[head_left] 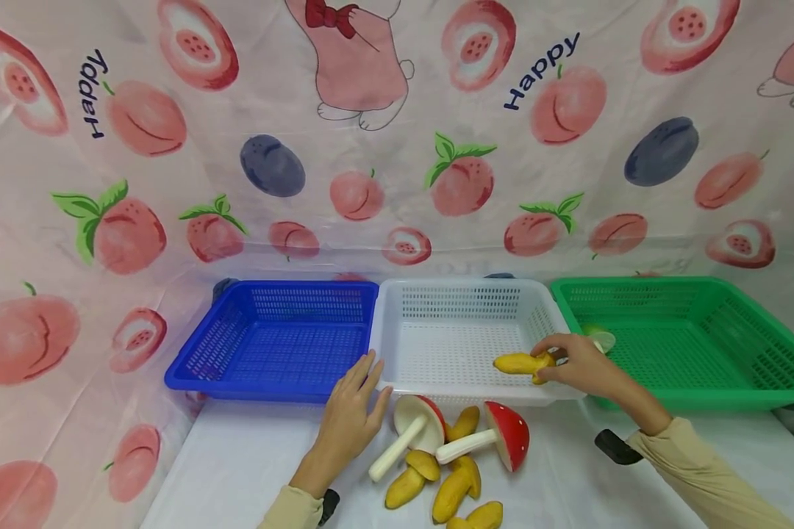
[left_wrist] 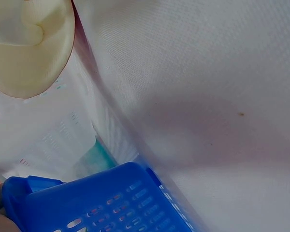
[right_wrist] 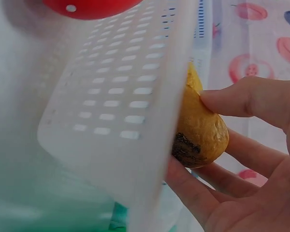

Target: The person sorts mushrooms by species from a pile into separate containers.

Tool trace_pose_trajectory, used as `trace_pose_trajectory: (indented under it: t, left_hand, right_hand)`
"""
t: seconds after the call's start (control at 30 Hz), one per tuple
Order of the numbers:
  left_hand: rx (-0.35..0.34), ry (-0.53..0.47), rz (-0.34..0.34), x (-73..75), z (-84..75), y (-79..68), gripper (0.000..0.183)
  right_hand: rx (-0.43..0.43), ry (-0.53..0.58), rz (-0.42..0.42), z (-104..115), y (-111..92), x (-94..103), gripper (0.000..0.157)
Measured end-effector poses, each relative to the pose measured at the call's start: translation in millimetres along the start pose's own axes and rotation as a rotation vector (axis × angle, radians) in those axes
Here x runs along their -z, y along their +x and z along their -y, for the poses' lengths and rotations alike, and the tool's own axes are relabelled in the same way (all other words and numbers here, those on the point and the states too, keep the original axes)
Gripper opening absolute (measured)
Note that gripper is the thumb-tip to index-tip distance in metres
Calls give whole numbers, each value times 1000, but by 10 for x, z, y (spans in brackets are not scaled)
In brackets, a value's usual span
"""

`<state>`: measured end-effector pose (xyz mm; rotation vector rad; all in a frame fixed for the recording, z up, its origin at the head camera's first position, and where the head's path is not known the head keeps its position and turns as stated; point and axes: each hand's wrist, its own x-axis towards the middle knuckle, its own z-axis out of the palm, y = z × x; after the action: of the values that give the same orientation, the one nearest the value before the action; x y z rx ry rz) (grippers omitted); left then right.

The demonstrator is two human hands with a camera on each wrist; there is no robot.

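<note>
My right hand (head_left: 578,364) holds a yellow toy mushroom (head_left: 519,363) between thumb and fingers, over the front right of the white basket (head_left: 430,360). In the right wrist view, a dark patch marks the end of this mushroom (right_wrist: 203,128), beside the basket's rim. The left hand (head_left: 348,415) has its fingers extended, fingertips at the front corner where the blue basket (head_left: 271,394) and white basket meet. Close to it on the table lie two red-capped mushrooms with pale stems, one left (head_left: 430,411) and one right (head_left: 514,437), among several yellow mushrooms (head_left: 453,492).
A green basket (head_left: 701,400) stands at the right, completing a row of three. Just inside its left side is a pale green and white object (head_left: 602,339), partly behind the right hand. Behind the row hangs a fruit-print cloth (head_left: 384,169); a white cloth (head_left: 251,455) covers the table.
</note>
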<state>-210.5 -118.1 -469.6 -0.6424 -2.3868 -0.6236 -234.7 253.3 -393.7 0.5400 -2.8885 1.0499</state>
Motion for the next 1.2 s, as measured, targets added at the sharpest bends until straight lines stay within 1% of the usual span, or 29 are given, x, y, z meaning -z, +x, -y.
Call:
trace_pose_trajectory:
  t: [0.27,0.43,0.6,0.8,1.03,1.2]
  left_hand:
    - [1,-3,8,4,-11,-2,46]
    - [-1,-6,6,-11,-23,3,46]
    - [-20,-4,7,-31,-33,22,47]
    - [-22,-7,-12,-33,-27,28,46]
    - [-13,-4,-9,-32,-13,17,46]
    - [-16,12,-19,-30,21,-1,47]
  right_hand:
    - [-36,0,25,-121,62,-83,21]
    - [-56,-7,60,-166,101,-124,20]
    - [-59,-10,102,-181,123,-154,20]
    - [-48,-43,137,-205,208,-261,15]
    - [-88,-86,143,-177,255,-318,17]
    - [-100,-83,130,-134,245,-330,16]
